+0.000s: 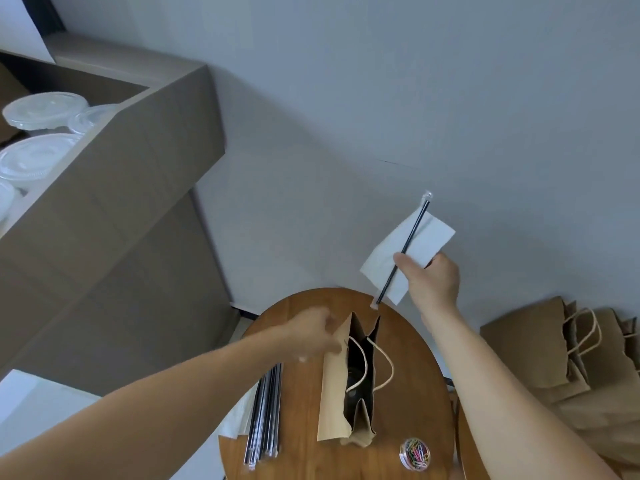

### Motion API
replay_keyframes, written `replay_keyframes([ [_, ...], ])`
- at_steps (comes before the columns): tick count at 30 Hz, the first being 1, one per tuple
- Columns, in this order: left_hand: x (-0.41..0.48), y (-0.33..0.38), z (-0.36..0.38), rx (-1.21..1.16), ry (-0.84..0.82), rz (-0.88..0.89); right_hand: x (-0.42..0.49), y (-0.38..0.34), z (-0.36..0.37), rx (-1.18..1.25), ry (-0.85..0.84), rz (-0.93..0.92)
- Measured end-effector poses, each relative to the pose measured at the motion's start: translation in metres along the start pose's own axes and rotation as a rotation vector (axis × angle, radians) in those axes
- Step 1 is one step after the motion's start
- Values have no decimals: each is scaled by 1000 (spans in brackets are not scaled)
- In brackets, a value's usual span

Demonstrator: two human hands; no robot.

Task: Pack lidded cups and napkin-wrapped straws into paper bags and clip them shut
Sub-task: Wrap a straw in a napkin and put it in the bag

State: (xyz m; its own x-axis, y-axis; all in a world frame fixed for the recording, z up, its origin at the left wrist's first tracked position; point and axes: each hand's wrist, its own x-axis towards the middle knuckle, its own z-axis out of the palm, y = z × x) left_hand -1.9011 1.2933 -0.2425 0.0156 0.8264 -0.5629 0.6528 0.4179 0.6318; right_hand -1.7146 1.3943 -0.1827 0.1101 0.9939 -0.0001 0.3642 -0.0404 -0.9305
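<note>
The left hand (311, 330), blurred, seems to pinch the left rim of the paper bag (341, 386), keeping its mouth open. Up and to the right, the right hand (433, 282) pinches a black straw (412, 232) against a loose white napkin (429, 239). The straw slants, its lower tip pointing down-left, just above the bag's mouth. The step looks like putting the straw and napkin in. Next, the tip must go down into the opening before release.
</note>
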Motion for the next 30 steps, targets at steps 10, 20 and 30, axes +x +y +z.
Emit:
replay_keyframes([
  [10,10,-15,84,72,-54,-210,-33,68,59,-273,-202,146],
  [20,2,-22,82,-296,-80,-317,-60,75,23,-868,-590,34],
  [30,-10,-17,87,-474,-71,-319,-77,107,59,-798,-691,264],
])
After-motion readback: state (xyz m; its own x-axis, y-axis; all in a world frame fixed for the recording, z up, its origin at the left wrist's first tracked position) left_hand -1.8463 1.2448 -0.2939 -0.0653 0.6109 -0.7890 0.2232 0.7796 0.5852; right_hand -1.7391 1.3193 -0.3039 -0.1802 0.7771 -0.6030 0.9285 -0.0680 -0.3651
